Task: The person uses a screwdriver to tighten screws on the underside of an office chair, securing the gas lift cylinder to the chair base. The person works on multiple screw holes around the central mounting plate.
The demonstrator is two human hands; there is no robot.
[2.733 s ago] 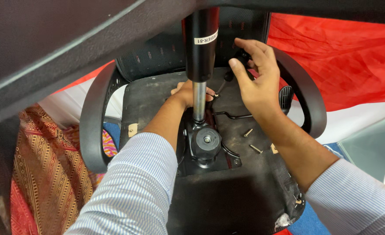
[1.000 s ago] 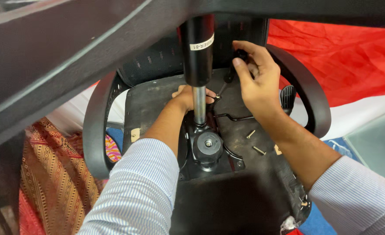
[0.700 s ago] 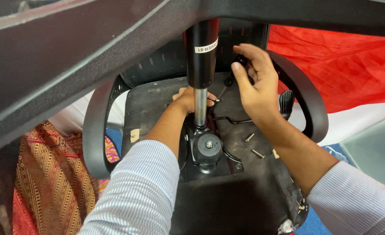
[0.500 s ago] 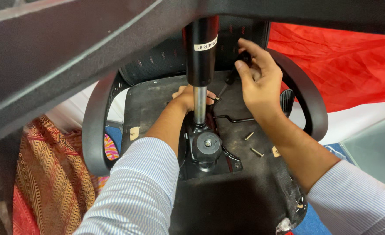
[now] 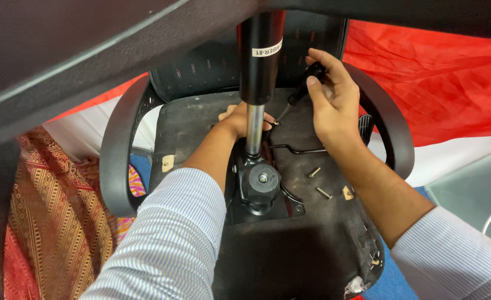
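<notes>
While the office chair lies upside down with the underside of its seat [image 5: 201, 128] facing the camera, both hands work at the far side of the central mechanism. At far left a black armrest [image 5: 117, 155] curves beside a patterned cloth [image 5: 45, 222]. The left hand [image 5: 240, 118] reaches forward and rests against the seat underside just behind the gas-lift column [image 5: 259, 61]; the column hides its fingers, so whether they are closed on anything cannot be told. The column stands nearly upright from the black tilt mechanism [image 5: 261, 183], which lies nearer the person than either hand. To the right, the right hand [image 5: 331, 94] is closed around the black handle of a screwdriver [image 5: 303, 91]. The tool's long axis slants down and to the left, its tip meeting the seat underside just beside the left hand's fingers. Two loose screws [image 5: 318, 183] lie on the seat underside below the right wrist, near a bent black lever [image 5: 301, 150]. Red cloth [image 5: 434, 83] fills the right background.
</notes>
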